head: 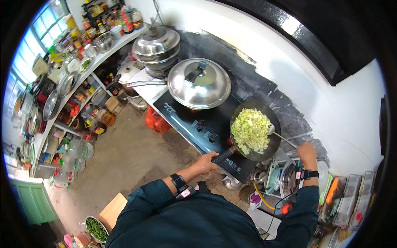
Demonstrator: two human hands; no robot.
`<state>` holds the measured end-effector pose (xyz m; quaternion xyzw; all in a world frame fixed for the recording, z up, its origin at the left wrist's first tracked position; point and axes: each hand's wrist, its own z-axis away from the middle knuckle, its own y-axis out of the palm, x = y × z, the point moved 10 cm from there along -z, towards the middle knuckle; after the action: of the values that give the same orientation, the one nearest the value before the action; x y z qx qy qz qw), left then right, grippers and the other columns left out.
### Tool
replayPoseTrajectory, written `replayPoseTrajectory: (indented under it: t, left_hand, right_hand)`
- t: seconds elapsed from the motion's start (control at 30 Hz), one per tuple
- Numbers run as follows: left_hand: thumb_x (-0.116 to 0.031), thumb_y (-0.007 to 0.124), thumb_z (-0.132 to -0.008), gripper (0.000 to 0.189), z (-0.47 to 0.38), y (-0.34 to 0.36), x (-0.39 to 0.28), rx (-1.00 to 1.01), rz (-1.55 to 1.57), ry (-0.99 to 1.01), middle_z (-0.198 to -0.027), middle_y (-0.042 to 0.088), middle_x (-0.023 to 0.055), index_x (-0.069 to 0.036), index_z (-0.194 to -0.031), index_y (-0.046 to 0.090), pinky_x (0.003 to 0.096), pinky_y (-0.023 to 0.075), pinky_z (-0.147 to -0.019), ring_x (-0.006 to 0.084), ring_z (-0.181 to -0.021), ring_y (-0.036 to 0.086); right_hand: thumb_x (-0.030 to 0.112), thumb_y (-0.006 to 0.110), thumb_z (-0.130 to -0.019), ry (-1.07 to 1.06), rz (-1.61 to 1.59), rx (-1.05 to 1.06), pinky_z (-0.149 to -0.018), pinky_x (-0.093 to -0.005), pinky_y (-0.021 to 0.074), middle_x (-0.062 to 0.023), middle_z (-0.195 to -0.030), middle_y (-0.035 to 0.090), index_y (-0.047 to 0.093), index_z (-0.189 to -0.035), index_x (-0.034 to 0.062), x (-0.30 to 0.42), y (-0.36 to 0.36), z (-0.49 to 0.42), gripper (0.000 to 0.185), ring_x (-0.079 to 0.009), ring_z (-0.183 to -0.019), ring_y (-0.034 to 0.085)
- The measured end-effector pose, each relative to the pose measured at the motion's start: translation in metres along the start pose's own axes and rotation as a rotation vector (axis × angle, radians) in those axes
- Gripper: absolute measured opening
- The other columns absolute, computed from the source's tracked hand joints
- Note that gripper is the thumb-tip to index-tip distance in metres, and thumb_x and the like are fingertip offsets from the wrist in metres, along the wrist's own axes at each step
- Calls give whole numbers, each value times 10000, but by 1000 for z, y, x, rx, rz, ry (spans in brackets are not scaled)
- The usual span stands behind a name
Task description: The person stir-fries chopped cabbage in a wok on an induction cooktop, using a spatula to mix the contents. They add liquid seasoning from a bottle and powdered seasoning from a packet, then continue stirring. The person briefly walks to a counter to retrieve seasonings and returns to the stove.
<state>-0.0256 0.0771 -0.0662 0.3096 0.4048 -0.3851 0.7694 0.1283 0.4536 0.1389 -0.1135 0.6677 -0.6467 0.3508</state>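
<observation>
My left hand is wrapped around the black handle of a dark wok. The wok sits over the right part of a black glass-topped gas stove. Chopped pale-green cabbage is heaped inside it. My right hand grips the upper end of a metal spatula, whose blade touches the right side of the cabbage. On the stove's left part stands a second pan, covered by a domed steel lid with a black knob. Its long handle points left.
A stacked steel steamer stands beyond the stove's left end. Shelves hold bottles and jars at left. To the right is a rack with pans and lids. A wooden board and a bowl of greens lie behind at lower left.
</observation>
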Motion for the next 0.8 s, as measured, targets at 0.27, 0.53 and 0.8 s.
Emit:
replayPoseTrajectory:
  t: [0.27,0.53,0.8]
  left_hand:
    - [-33,677,-716,598,-7,-1,4,-24,5,42,-742,590,60,-68,-1277,472,255,320,-386,99,-468,450]
    - [-40,672,-725,620,-2,-3,0,-31,-43,17,-751,571,54,-74,-1307,461,250,322,-401,98,-487,454]
    - [-19,665,-746,587,1,2,2,12,54,-38,-741,553,34,-71,-1294,463,227,316,-394,75,-461,436]
  right_hand:
    - [250,589,-810,-277,-6,-257,-670,-488,506,-208,-739,650,670,-689,13,28,-51,38,279,-392,-710,639]
    - [233,609,-769,-368,3,-379,-642,-487,497,-193,-689,634,660,-659,30,60,-58,-22,236,-376,-680,631]
    - [239,680,-739,-708,8,-401,-584,-447,488,-116,-696,608,624,-658,63,84,-101,42,201,-326,-662,627]
